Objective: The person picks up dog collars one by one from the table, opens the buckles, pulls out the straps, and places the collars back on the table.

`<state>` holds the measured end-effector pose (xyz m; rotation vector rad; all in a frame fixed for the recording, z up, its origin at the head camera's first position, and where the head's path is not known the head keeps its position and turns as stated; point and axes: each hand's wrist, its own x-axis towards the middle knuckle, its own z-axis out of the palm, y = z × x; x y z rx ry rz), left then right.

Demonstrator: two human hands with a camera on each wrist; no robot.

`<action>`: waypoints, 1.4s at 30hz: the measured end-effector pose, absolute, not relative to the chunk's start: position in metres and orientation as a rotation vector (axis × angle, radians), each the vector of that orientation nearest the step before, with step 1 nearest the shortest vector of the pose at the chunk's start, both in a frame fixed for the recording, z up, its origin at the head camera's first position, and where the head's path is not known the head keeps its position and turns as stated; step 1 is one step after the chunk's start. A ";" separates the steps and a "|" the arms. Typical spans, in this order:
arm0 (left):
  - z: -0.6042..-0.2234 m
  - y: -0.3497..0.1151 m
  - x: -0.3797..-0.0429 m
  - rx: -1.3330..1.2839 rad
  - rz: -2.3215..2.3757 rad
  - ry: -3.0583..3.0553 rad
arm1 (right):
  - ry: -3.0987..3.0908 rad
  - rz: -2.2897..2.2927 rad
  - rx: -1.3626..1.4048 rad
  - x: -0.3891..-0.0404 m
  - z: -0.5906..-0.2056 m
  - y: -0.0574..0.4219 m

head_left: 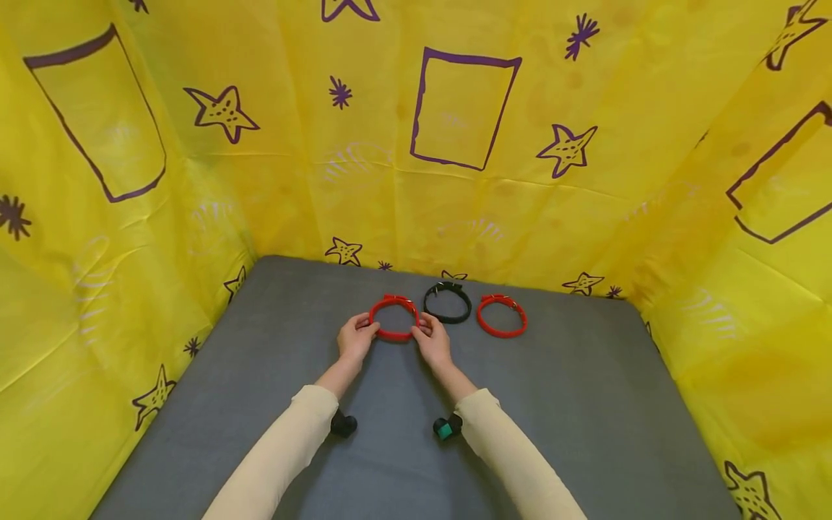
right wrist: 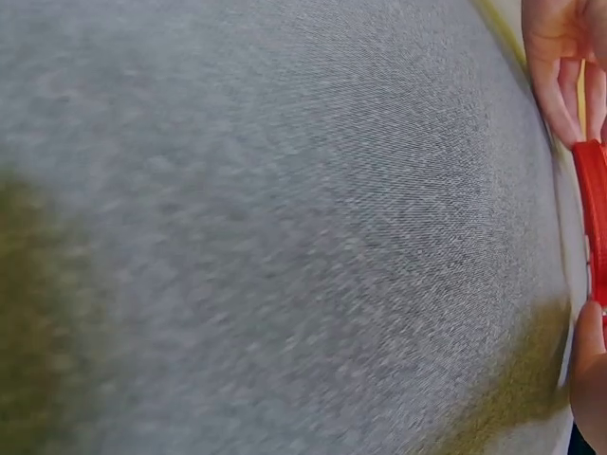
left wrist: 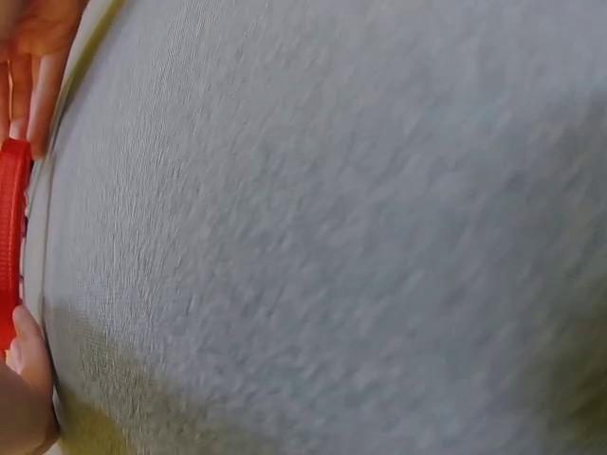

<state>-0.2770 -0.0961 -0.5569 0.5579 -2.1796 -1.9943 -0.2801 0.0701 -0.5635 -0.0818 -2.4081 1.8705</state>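
Observation:
My left hand [head_left: 356, 338] and right hand [head_left: 433, 341] pinch the near sides of a red collar [head_left: 394, 337] between thumbs and fingers. The band forms a closed loop, its buckle end on the far side. To the right of it lies a black collar [head_left: 447, 319] with a metal buckle, close past my right fingertips. Farther right is a second red collar [head_left: 502, 332], also looped and buckled. At the left edge of the left wrist view, the held red band [left wrist: 11, 223] runs between fingers and a thumb. The right wrist view catches the same band [right wrist: 593, 218] at its right edge.
A grey cloth-covered table [head_left: 572, 404] spreads under both arms. Yellow fabric walls [head_left: 390, 202] with drawn stars and outlines rise along its back and sides. Dark wrist-worn devices hang under the sleeves, the right one [head_left: 447, 427] bearing a green patch.

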 end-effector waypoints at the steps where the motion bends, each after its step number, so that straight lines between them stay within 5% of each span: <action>1: -0.557 -0.095 -0.275 0.560 -1.997 -2.175 | -2.400 1.888 -0.087 -0.279 -0.564 0.071; 24: -0.558 -0.069 -0.209 0.348 -2.136 -2.106 | -1.992 2.548 -0.281 -0.221 -0.564 0.122; 42: -0.534 -0.051 -0.174 0.046 -2.098 -2.133 | -2.013 2.592 -0.177 -0.194 -0.537 0.161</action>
